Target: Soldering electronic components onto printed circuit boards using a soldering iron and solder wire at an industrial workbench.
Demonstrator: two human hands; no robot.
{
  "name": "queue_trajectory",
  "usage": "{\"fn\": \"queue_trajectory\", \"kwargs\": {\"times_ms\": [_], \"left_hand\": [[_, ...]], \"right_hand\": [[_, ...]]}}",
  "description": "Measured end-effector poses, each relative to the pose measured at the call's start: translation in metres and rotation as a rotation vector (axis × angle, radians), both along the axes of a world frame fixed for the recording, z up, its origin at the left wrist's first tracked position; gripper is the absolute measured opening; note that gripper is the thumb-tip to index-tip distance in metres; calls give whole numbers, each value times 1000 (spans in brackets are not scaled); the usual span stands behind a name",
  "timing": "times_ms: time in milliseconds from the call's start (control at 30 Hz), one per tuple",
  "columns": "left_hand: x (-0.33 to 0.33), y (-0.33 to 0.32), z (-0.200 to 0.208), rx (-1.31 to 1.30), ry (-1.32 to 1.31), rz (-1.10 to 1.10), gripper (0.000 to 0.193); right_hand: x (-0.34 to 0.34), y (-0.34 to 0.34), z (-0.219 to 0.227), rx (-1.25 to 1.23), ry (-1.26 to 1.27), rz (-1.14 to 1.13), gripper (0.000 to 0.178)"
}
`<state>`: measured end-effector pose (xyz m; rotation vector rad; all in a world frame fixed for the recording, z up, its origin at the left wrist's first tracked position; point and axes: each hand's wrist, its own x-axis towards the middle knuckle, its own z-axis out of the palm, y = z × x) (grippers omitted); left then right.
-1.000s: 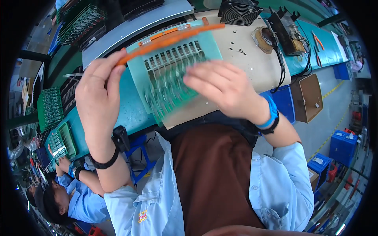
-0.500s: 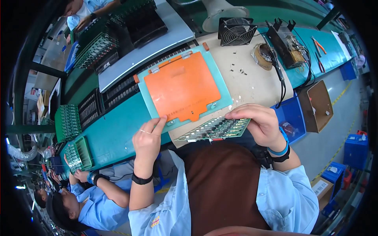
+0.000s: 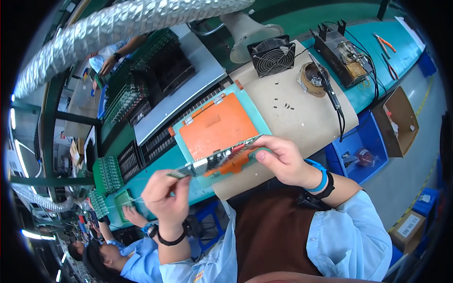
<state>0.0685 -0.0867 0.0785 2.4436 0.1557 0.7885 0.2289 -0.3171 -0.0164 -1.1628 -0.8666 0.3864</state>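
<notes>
A green circuit board [image 3: 218, 160] with rows of small parts is held up between both hands, tilted nearly edge-on. My left hand [image 3: 166, 194] pinches its left end, and my right hand [image 3: 283, 159] grips its right end, thumb on the near side. Just beyond the board, partly covered by it, lies an orange plate [image 3: 222, 123] hinged onto a pale green fixture [image 3: 258, 118] on the bench. Neither hand touches this fixture now.
A black fan [image 3: 273, 59], a soldering iron [image 3: 330, 89] by a round pot [image 3: 312, 79] and pliers [image 3: 384, 43] stand or lie farther right. Tiny loose parts [image 3: 288, 106] dot the brown mat. Blue bin [image 3: 363, 148] sits at right. A co-worker [image 3: 137, 262] works at left.
My left hand has left the fixture's near corner and taken hold of the board's left end. The board has been raised and turned more edge-on. The view has shifted, bringing in a silver duct above.
</notes>
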Motion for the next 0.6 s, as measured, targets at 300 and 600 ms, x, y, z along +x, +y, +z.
{"fn": "queue_trajectory", "kwargs": {"times_ms": [300,600], "left_hand": [[105,71,50,552,-57,182,10],[205,167,34,865,92,381,19]], "right_hand": [[31,-34,-43,-155,-125,-241,26],[51,-53,-57,-135,-258,-253,23]]}}
